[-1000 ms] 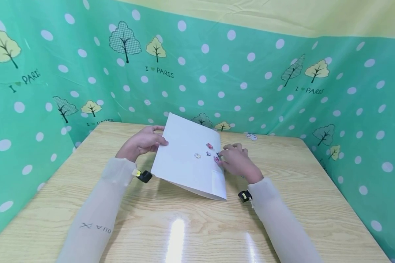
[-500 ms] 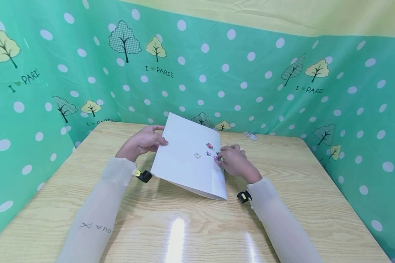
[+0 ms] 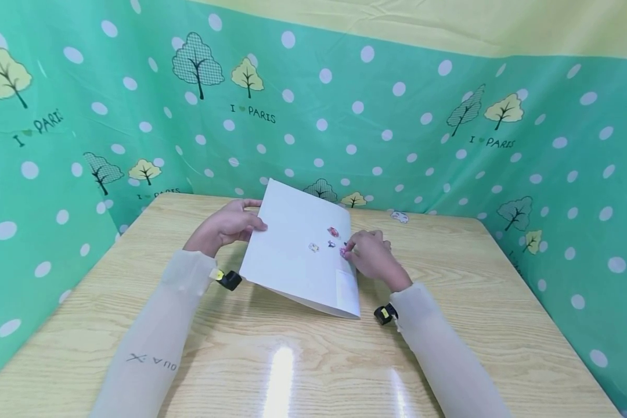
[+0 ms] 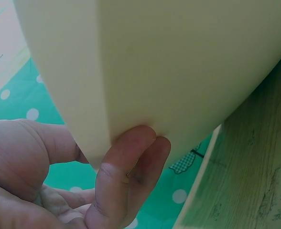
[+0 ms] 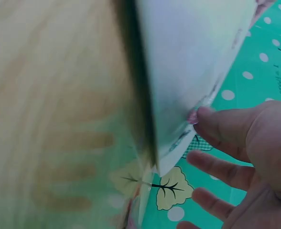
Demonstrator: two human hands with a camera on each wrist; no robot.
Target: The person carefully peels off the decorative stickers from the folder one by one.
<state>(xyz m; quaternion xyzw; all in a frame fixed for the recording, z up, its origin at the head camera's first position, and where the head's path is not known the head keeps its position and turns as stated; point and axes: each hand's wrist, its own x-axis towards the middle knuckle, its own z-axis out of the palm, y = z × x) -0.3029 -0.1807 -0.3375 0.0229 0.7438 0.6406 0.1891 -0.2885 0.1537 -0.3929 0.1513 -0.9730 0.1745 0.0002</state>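
Observation:
A white folder [image 3: 292, 244] stands tilted over the table, a small label pocket [image 3: 347, 288] near its lower right corner. My left hand [image 3: 232, 223] grips its left edge, thumb on the front and curled fingertips [image 4: 133, 143] pressing the back in the left wrist view. Several small colourful stickers lie on the front: a red one [image 3: 333, 231], a dark one [image 3: 331, 244] and a pale one [image 3: 313, 247]. At the right edge my right hand [image 3: 372, 253] pinches a pink sticker [image 5: 193, 117] between thumb and index finger, against the folder. The other right fingers are spread apart.
A light wooden table [image 3: 292, 371] carries everything. At its back edge lies a small white cut-out shape [image 3: 399, 217]. A green cloth [image 3: 313, 116] with white dots and printed trees hangs behind and at both sides.
My right hand has shifted slightly left, and its thumb and index finger have closed in on the pink sticker. The left hand and the folder have stayed in place.

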